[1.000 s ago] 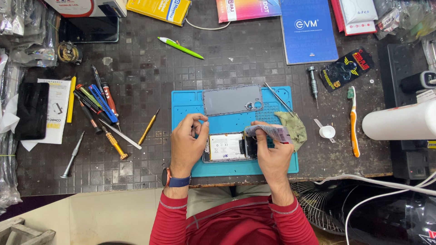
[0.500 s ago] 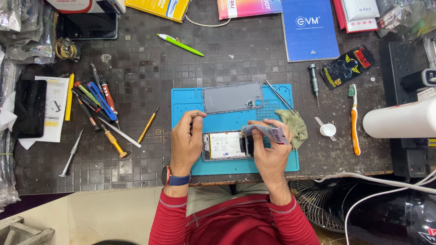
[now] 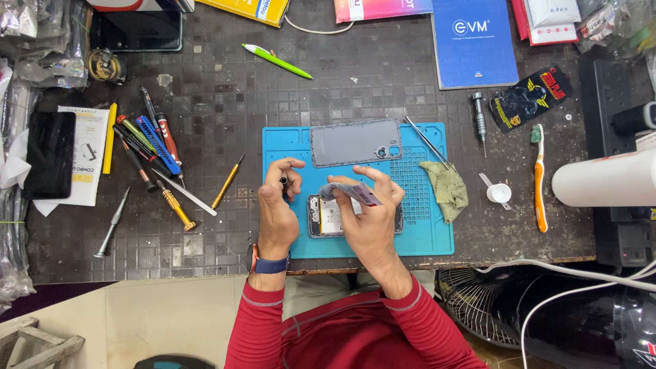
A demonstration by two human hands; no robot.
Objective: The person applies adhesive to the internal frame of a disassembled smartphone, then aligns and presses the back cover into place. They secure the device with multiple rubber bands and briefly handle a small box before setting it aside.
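An opened phone (image 3: 328, 217) lies on a blue repair mat (image 3: 427, 232) at the table's front edge, its insides facing up. My right hand (image 3: 369, 219) hovers over it and pinches a thin flat piece (image 3: 350, 193) at its fingertips. Just to the left, my left hand (image 3: 277, 205) rests on the mat with finger and thumb closed on a small dark part (image 3: 283, 181). The grey back cover (image 3: 355, 142) of the phone lies further up the mat, camera hole to the right.
Several screwdrivers and picks (image 3: 147, 147) lie to the left, beside a black phone (image 3: 49, 154) on paper. A cloth (image 3: 445, 188), tweezers (image 3: 425, 140), a toothbrush (image 3: 540, 178), a white cup (image 3: 497, 193) and a white roll (image 3: 601, 179) are on the right. Boxes line the far edge.
My right hand has shifted left over the open phone, carrying the thin piece with it. My left hand has lifted its fingers off the phone's edge and now pinches a small dark part.
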